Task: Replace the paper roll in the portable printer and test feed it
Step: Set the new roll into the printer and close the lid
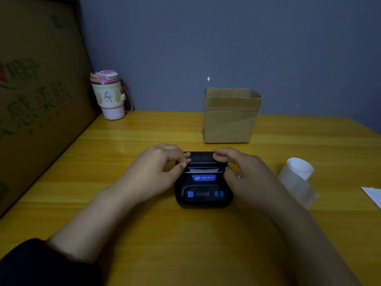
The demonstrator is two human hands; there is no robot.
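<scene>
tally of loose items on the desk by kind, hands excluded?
Printer: 1
Paper roll: 1
Paper sheet, cut off at the frame edge: 1
Cardboard box: 1
Lidded cup: 1
Total: 5

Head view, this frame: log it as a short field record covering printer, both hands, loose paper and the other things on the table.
printer: black portable printer on the yellow table, blue buttons facing the wearer
cover: nearly shut, white paper edge showing at the slot
left hand: left hand gripping the cover's left end
right hand: right hand gripping the cover's right end
loose paper: partly unwound white roll right of the printer
other things: open cardboard box behind the printer; pink-lidded tumbler at the back left
</scene>
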